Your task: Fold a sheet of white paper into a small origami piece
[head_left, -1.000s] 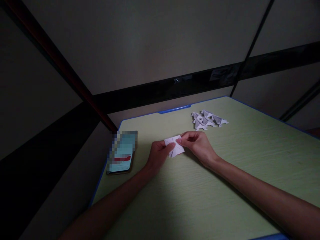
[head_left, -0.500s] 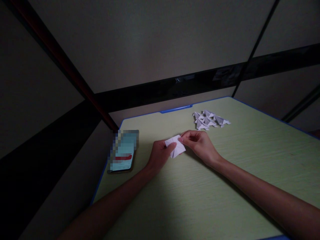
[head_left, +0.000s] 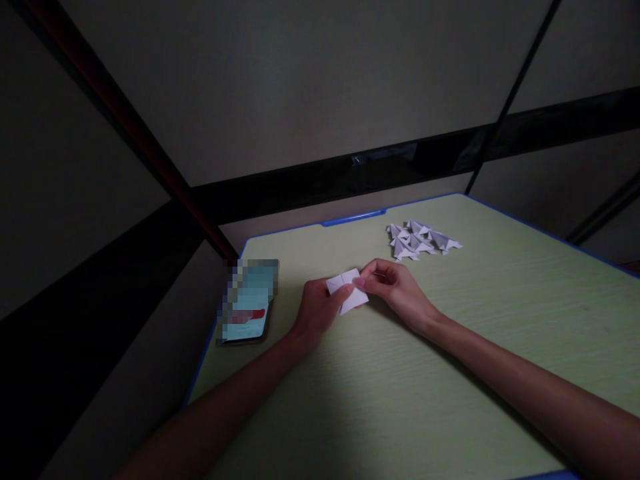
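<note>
A small square of folded white paper [head_left: 354,299] with crease lines is held between my two hands, over the middle of the table. My left hand [head_left: 320,307] grips it from the left, thumb lying across the top face and the other fingers hidden beneath. At the paper's right edge, my right hand [head_left: 393,285] pinches it between thumb and fingertips. Beyond my right hand lie several folded white paper figures [head_left: 420,239], grouped close together on the tabletop.
A phone [head_left: 249,303] with its screen lit and partly pixelated lies left of my left hand. The pale green table [head_left: 450,400] has a blue edge and a blue handle-like strip [head_left: 354,217] at its far side. Behind it stand panels with a dark band [head_left: 310,183].
The paper and both hands have shifted very slightly to the left. My right fingertips have slid a little down the paper's right side. The paper figures and phone stay put.
</note>
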The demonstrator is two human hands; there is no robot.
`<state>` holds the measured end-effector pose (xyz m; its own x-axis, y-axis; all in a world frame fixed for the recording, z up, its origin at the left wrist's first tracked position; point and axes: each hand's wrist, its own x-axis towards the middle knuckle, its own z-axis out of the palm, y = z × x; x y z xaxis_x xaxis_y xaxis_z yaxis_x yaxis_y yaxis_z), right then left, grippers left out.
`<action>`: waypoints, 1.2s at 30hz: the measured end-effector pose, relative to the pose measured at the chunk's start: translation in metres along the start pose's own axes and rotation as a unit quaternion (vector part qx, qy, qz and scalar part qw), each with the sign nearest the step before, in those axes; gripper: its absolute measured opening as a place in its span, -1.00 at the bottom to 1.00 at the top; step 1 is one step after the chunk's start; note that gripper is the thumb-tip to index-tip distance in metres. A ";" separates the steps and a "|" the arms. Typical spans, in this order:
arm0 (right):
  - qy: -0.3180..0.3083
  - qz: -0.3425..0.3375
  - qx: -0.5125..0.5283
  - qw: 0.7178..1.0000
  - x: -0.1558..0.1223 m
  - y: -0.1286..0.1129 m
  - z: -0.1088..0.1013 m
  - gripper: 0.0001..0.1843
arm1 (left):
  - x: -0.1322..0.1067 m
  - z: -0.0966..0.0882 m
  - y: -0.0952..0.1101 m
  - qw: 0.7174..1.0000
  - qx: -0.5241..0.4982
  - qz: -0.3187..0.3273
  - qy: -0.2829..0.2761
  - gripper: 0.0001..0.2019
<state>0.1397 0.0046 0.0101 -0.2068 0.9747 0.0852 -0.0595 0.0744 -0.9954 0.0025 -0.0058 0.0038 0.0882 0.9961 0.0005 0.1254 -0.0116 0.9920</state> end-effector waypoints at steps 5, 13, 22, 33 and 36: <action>-0.050 0.004 -0.016 0.999 0.000 0.001 0.000 -0.75 | -0.002 0.001 0.004 1.000 0.005 0.005 0.000 -0.76; -0.084 0.015 -0.001 0.996 0.000 0.001 -0.005 -0.71 | -0.005 0.002 0.009 1.000 0.008 0.005 -0.017 -0.78; -0.103 -0.009 -0.056 0.993 -0.003 0.002 -0.003 -0.64 | -0.002 0.000 0.006 0.997 0.011 0.000 -0.081 -0.72; -0.075 -0.025 0.043 0.996 -0.001 0.006 -0.003 -0.65 | 0.000 0.004 0.008 0.995 -0.013 0.006 -0.100 -0.76; -0.040 -0.034 0.038 0.998 0.001 0.007 -0.004 -0.63 | 0.002 0.003 0.006 0.994 -0.002 0.009 -0.106 -0.76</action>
<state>0.1430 0.0072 0.0030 -0.2778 0.9474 0.1587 -0.1495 0.1206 -0.9814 0.0063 -0.0045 0.0099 0.2966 0.9550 -0.0075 0.1179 -0.0288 0.9926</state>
